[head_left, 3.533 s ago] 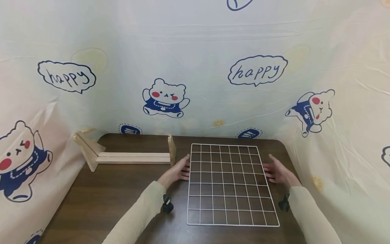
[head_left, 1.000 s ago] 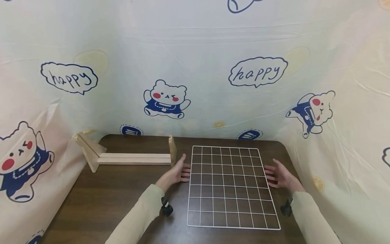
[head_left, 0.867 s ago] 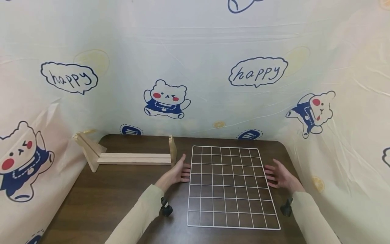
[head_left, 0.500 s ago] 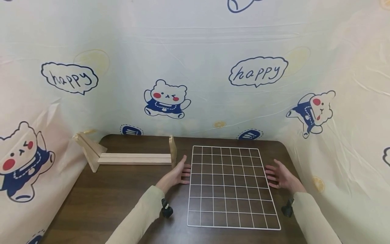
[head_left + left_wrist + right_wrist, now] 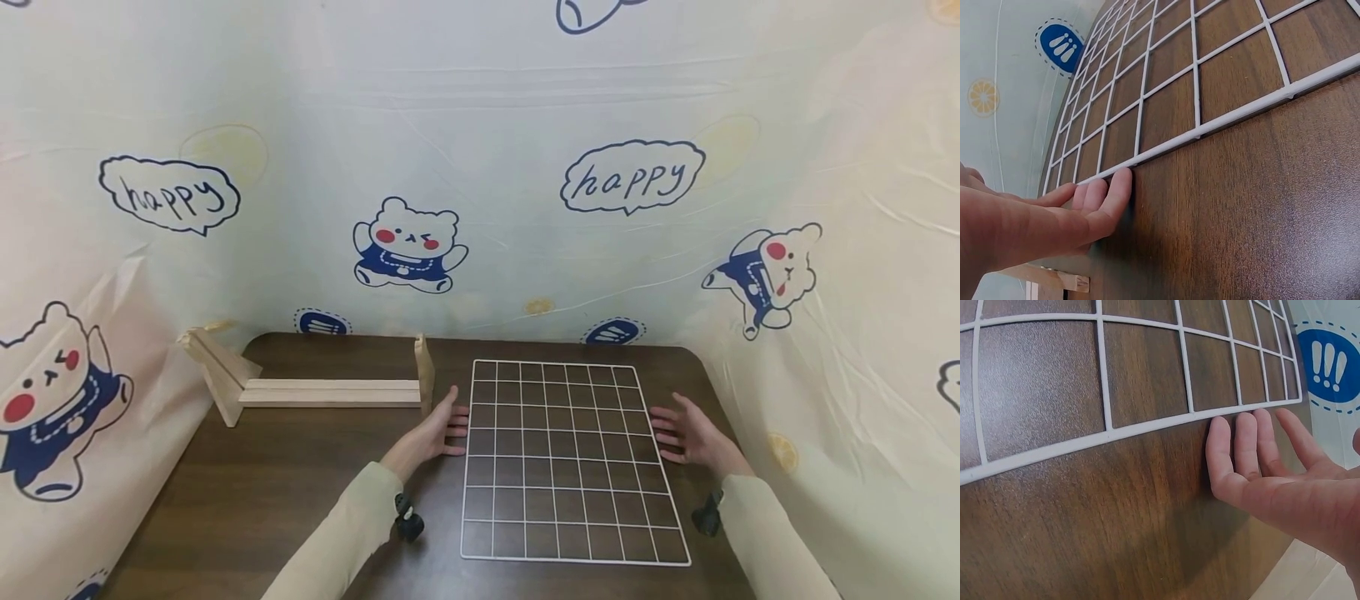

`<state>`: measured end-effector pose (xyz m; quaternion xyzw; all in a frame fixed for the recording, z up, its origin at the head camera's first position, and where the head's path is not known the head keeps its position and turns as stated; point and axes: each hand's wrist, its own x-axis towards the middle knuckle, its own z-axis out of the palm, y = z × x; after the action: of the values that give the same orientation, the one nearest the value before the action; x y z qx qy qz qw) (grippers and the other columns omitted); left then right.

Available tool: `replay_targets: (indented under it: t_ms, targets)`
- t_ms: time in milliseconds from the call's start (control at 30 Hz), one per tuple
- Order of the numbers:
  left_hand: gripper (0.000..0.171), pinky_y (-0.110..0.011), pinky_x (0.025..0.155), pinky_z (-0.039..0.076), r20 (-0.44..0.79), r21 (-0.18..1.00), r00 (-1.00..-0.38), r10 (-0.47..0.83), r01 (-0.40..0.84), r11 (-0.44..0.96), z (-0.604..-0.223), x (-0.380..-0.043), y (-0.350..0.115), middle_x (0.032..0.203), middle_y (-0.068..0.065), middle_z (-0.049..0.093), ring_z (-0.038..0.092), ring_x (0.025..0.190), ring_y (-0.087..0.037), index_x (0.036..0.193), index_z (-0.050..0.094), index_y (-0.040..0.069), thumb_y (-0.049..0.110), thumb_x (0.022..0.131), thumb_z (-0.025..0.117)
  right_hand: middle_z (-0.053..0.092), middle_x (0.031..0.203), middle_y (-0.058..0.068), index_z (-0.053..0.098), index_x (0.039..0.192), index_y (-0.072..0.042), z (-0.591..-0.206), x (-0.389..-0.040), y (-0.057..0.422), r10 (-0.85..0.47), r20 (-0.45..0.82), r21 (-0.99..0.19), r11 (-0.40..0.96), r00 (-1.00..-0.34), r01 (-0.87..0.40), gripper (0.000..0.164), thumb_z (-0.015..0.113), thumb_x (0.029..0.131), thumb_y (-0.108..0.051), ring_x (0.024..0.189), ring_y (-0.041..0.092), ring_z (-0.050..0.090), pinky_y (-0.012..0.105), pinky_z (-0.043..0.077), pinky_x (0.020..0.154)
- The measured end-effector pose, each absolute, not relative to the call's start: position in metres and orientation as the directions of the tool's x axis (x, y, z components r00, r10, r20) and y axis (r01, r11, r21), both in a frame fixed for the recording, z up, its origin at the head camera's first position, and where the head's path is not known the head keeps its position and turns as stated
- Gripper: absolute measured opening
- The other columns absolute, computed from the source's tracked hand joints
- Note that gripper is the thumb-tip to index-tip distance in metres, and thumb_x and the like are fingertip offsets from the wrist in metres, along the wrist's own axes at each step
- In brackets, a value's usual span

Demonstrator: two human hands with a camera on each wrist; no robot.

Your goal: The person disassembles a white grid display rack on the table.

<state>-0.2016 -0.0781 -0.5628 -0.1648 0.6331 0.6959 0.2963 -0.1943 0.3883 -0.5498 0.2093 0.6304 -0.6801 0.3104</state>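
A white wire grid panel lies flat on the brown wooden table, right of the middle. At its left edge is my left hand, palm turned inward and thumb raised. The left wrist view has that hand's fingertips right at the outer wire. My right hand mirrors it at the right edge, thumb up. In the right wrist view its fingertips meet the panel's border wire from outside. Neither hand curls round the wire.
To the back left stands a pale wooden rack with two upright ends joined by slats. The table has rounded far corners. A curtain printed with bears and "happy" bubbles encloses the back and sides.
The view has tilted slightly since the oldest frame. Both hands have slid a little toward the near side along the panel's edges; the panel and rack keep their places.
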Motion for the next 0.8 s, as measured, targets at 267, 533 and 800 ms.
replay_targets:
  t_ms: [267, 533, 800]
  targets:
    - [0.087, -0.059, 0.094, 0.041, -0.580, 0.793, -0.777, 0.243, -0.608, -0.051, -0.562, -0.198, -0.082, 0.141, -0.030, 0.032, 0.036, 0.124, -0.045, 0.144, 0.034, -0.007, 0.066, 0.096, 0.024, 0.021, 0.152, 0.022, 0.014, 0.154, -0.005, -0.549, -0.195, 0.387, -0.167, -0.663, -0.739, -0.012, -0.730, 0.674, 0.087, 0.022, 0.095, -0.069, 0.122, 0.032, 0.039, 0.045, 0.041, 0.094]
    - [0.083, -0.059, 0.097, 0.039, -0.566, 0.792, -0.774, 0.282, -0.606, -0.075, -0.560, -0.193, -0.089, 0.139, -0.033, 0.031, 0.037, 0.123, -0.047, 0.145, 0.032, -0.006, 0.062, 0.098, 0.024, 0.017, 0.154, 0.025, 0.014, 0.154, -0.005, -0.542, -0.194, 0.380, -0.128, -0.669, -0.736, -0.024, -0.732, 0.677, 0.081, 0.017, 0.098, -0.063, 0.122, 0.036, 0.040, 0.045, 0.040, 0.097]
    - [0.083, -0.061, 0.096, 0.040, -0.535, 0.810, -0.762, 0.365, -0.586, -0.034, -0.551, -0.188, -0.098, 0.139, -0.035, 0.036, 0.041, 0.124, -0.048, 0.148, 0.025, -0.004, 0.062, 0.098, 0.024, 0.008, 0.156, 0.028, 0.009, 0.154, -0.004, -0.530, -0.190, 0.372, -0.153, -0.619, -0.773, -0.055, -0.770, 0.632, 0.077, 0.012, 0.100, -0.058, 0.135, 0.045, 0.025, 0.047, 0.039, 0.101]
